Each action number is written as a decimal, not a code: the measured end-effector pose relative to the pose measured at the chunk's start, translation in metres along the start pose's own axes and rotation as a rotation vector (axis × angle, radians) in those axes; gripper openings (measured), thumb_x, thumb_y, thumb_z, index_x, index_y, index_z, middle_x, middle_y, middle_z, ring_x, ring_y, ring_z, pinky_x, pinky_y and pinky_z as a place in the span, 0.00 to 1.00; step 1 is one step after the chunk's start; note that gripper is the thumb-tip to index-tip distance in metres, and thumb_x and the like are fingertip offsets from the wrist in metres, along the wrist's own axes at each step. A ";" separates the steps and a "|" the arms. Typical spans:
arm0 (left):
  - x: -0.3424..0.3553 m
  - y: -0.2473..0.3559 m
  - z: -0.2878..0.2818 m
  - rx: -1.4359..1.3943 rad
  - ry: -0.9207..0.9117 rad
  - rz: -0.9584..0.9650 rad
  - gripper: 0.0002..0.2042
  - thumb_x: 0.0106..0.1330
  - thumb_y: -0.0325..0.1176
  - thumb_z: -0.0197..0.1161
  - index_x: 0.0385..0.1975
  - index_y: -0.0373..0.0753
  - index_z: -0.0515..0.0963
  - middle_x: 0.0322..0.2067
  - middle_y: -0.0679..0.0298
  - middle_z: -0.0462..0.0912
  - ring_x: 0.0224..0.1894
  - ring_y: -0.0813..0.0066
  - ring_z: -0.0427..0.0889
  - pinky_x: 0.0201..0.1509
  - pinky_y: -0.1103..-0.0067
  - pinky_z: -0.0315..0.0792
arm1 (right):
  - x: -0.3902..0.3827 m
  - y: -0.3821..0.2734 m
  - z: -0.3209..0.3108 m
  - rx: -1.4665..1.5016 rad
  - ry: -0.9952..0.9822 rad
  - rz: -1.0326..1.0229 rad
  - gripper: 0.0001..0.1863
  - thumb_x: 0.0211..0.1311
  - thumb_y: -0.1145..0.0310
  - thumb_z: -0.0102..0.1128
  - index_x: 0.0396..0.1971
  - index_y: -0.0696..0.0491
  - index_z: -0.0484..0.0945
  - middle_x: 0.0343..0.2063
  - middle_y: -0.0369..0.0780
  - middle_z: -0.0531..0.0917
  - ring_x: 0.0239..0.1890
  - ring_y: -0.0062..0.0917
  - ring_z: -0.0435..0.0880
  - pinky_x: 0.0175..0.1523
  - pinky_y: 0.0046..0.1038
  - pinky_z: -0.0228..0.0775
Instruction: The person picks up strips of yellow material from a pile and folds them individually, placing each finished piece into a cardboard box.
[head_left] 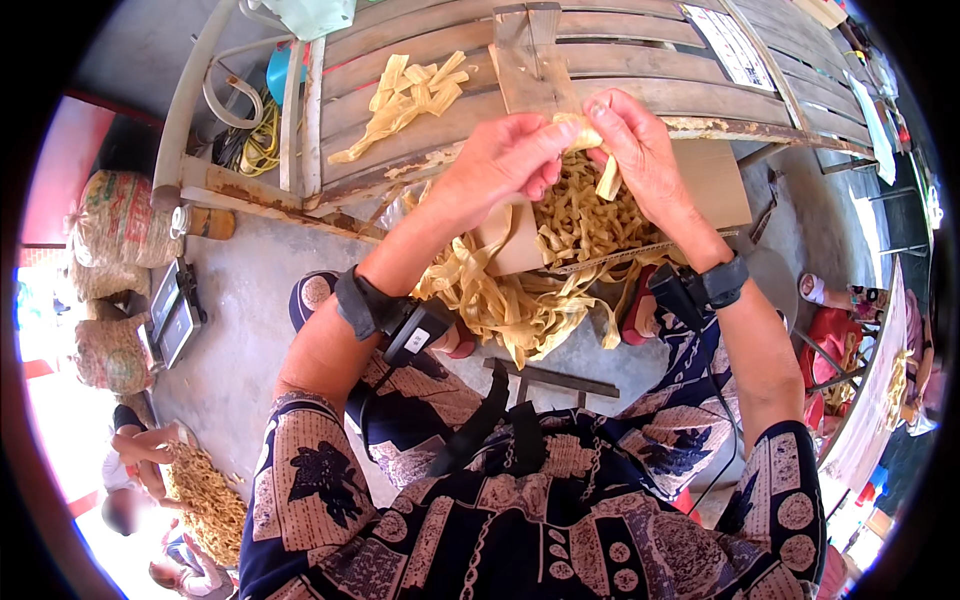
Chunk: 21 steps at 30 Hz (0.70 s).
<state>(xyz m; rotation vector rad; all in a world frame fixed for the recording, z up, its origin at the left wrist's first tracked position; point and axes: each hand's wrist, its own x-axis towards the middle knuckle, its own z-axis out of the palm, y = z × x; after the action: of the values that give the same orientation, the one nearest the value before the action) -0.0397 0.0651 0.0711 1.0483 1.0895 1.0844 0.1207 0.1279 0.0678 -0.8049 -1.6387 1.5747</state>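
A weathered wooden slatted counter (620, 45) with peeling paint along its near edge fills the upper part of the view, and grey concrete floor (250, 300) spreads beneath it. On the left stand bulging woven sacks (115, 220), and in the lower left corner another person's arm (145, 445) reaches toward a heap of pale strips on the ground (205, 500). In front of the person sits an open cardboard box (715, 180) leaning against the counter's edge, filled with a tangled mass of yellow-tan flat strips (580, 215), many of which spill over its front lip and hang in long ribbons (510, 305) toward the person's lap. A smaller bunch of the same strips (410, 95) lies apart on the counter slats, to the upper left of the hands. Both forearms, in a dark patterned garment with a black wrist strap on each, rise from the lower edge and meet above the box. The left hand (500, 165) curls its fingers narrowly, thumb and fingertips pinching one end of a single pale strip (590, 140). The right hand (645, 150) closes its fingers on the same strip from the other side, so that the piece sits directly between the two sets of fingertips, its short tail dangling below the right thumb, just above the pile in the box.
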 end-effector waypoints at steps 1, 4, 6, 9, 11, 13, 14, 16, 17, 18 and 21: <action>0.002 -0.005 -0.001 0.038 -0.005 0.009 0.16 0.61 0.46 0.55 0.18 0.41 0.69 0.15 0.72 0.69 0.17 0.89 0.63 0.20 0.89 0.59 | 0.000 0.001 0.000 -0.002 0.005 0.010 0.15 0.61 0.56 0.51 0.27 0.54 0.71 0.19 0.28 0.69 0.22 0.10 0.67 0.26 0.13 0.60; 0.005 -0.004 -0.001 -0.110 -0.066 -0.061 0.16 0.62 0.43 0.54 0.14 0.44 0.65 0.11 0.74 0.63 0.12 0.90 0.57 0.17 0.88 0.53 | 0.000 0.010 0.001 0.025 0.020 -0.010 0.14 0.60 0.57 0.52 0.27 0.54 0.72 0.19 0.28 0.70 0.21 0.10 0.67 0.26 0.13 0.59; 0.006 -0.001 -0.003 -0.377 -0.085 -0.151 0.17 0.62 0.41 0.53 0.13 0.45 0.62 0.09 0.75 0.58 0.09 0.88 0.52 0.16 0.87 0.50 | 0.001 0.008 0.001 0.070 -0.013 -0.005 0.14 0.60 0.58 0.52 0.27 0.54 0.72 0.19 0.28 0.70 0.20 0.10 0.66 0.25 0.13 0.59; 0.002 0.010 -0.004 -0.651 -0.083 -0.245 0.18 0.63 0.40 0.52 0.11 0.47 0.58 0.07 0.77 0.52 0.07 0.87 0.48 0.15 0.86 0.48 | 0.002 -0.004 -0.004 0.198 -0.081 0.039 0.12 0.60 0.59 0.53 0.28 0.53 0.74 0.19 0.28 0.69 0.20 0.09 0.66 0.25 0.13 0.58; 0.000 0.019 -0.009 -0.752 -0.069 -0.267 0.19 0.62 0.38 0.52 0.11 0.48 0.56 0.07 0.77 0.50 0.07 0.86 0.47 0.15 0.85 0.48 | 0.000 -0.010 -0.008 0.247 -0.103 0.077 0.11 0.60 0.60 0.53 0.29 0.53 0.74 0.19 0.28 0.69 0.20 0.09 0.65 0.25 0.13 0.58; -0.002 0.025 -0.017 -0.815 -0.055 -0.264 0.18 0.60 0.36 0.55 0.11 0.48 0.56 0.07 0.76 0.50 0.08 0.85 0.47 0.15 0.84 0.48 | -0.005 -0.020 -0.008 0.193 -0.101 0.076 0.12 0.60 0.60 0.53 0.30 0.54 0.75 0.19 0.27 0.70 0.20 0.09 0.66 0.24 0.13 0.58; -0.003 0.023 -0.017 -0.676 -0.037 -0.213 0.19 0.61 0.37 0.54 0.10 0.48 0.56 0.07 0.76 0.51 0.07 0.85 0.47 0.16 0.84 0.49 | -0.008 -0.022 -0.007 0.170 -0.104 0.082 0.12 0.60 0.59 0.53 0.30 0.54 0.75 0.19 0.27 0.70 0.20 0.08 0.66 0.24 0.13 0.58; -0.005 0.018 -0.018 -0.398 -0.007 -0.114 0.20 0.62 0.40 0.52 0.09 0.47 0.56 0.06 0.76 0.52 0.07 0.86 0.48 0.16 0.85 0.49 | -0.009 -0.019 -0.009 0.063 -0.088 0.075 0.13 0.60 0.59 0.53 0.32 0.54 0.75 0.19 0.27 0.70 0.20 0.08 0.66 0.24 0.13 0.58; -0.005 0.016 -0.018 -0.257 0.007 -0.062 0.20 0.63 0.41 0.51 0.09 0.47 0.56 0.06 0.76 0.53 0.06 0.86 0.49 0.16 0.86 0.50 | -0.009 -0.018 -0.013 0.009 -0.080 0.070 0.13 0.60 0.59 0.53 0.32 0.54 0.75 0.19 0.27 0.70 0.20 0.08 0.66 0.23 0.13 0.58; -0.004 0.014 -0.031 0.003 -0.048 -0.026 0.14 0.60 0.40 0.56 0.16 0.42 0.67 0.13 0.70 0.68 0.13 0.80 0.65 0.21 0.84 0.60 | -0.006 -0.016 -0.020 -0.105 -0.121 0.068 0.14 0.60 0.58 0.53 0.31 0.55 0.76 0.18 0.27 0.71 0.20 0.08 0.67 0.24 0.13 0.58; 0.001 0.004 -0.023 0.909 0.288 0.640 0.13 0.55 0.38 0.62 0.35 0.38 0.71 0.29 0.64 0.77 0.31 0.72 0.75 0.32 0.76 0.68 | -0.002 0.001 -0.026 -0.232 -0.130 0.177 0.13 0.61 0.61 0.52 0.32 0.56 0.76 0.22 0.30 0.74 0.21 0.07 0.66 0.25 0.11 0.59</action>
<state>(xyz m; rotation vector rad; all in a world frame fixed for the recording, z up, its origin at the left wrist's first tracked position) -0.0627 0.0694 0.0713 2.1102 1.5941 1.2783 0.1433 0.1405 0.0665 -1.0092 -1.9146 1.6044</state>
